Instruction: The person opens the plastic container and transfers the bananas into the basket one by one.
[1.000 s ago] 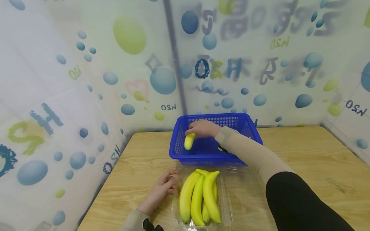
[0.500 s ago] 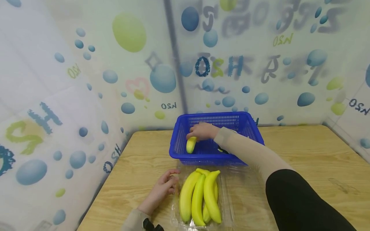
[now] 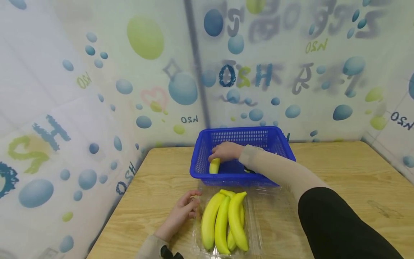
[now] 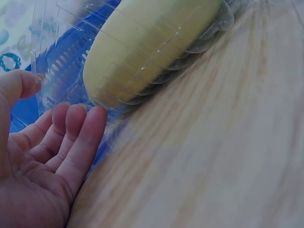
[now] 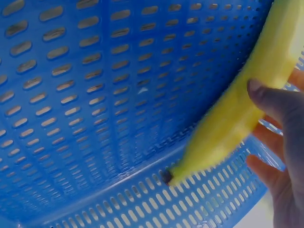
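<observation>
Curving gently, the banana (image 5: pixel 232 114) in your right hand (image 3: pixel 226 151) is plain yellow with a small dark tip; it sits inside the blue basket (image 3: pixel 239 176), partly covered by your fingers. The basket's left and near walls stand close to that hand, while wider room stretches to its right, under your beige sleeve (image 3: pixel 281 165). Your right thumb and fingers clamp the banana from opposite sides. Your left hand (image 3: pixel 182 212) holds nothing, fingers loosely bent, thumb apart, beside the clear box (image 3: pixel 254 223); you cannot tell whether they touch. Four yellow bananas (image 3: pixel 222 226) lie in it, right of those fingers.
</observation>
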Demonstrator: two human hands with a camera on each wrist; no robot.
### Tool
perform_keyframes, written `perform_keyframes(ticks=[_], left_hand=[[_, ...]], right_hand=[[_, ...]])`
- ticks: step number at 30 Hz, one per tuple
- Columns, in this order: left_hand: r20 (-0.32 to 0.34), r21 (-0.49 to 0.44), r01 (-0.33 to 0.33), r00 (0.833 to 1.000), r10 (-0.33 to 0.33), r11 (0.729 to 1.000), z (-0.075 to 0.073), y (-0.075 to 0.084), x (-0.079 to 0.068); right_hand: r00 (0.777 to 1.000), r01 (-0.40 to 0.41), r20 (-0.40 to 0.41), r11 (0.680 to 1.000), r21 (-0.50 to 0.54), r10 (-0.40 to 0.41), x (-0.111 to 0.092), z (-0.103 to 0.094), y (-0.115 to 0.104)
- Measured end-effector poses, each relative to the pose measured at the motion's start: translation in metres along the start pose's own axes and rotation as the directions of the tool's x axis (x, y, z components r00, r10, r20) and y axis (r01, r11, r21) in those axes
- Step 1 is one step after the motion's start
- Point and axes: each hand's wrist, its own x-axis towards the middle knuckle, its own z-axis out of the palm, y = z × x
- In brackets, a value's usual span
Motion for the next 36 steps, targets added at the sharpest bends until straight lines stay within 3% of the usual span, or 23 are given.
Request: perform_keyframes(ticks=[8, 16, 27, 36], left_hand=[[-0.002, -0.010, -0.002, 1.000, 0.002, 1.000, 0.0007, -0.0003, 0.0001], [-0.006, -0.007, 0.000, 1.000, 0.000, 1.000, 0.0007, -0.0003, -0.0001], [0.001, -0.020, -0.007, 1.000, 0.007, 1.000, 0.0017, -0.0001, -0.0002], [0.006, -0.016, -0.018, 1.000, 0.018, 1.000, 0.0009, -0.0024, -0.0001]], right_hand=[[0.997, -0.075, -0.023, 0.996, -0.054, 0.073, 0.0000, -0.0044, -0.0035], [0.973, -0.224, -0.105, 0.956, -0.191, 0.207, 0.0010, -0.0004, 0.0003], [0.933, -0.354, -0.138, 0.915, -0.194, 0.332, -0.0009, 0.0003, 0.0013], [0.908, -0.410, -0.140, 0.905, -0.115, 0.394, -0.0017, 0.0004, 0.0006]])
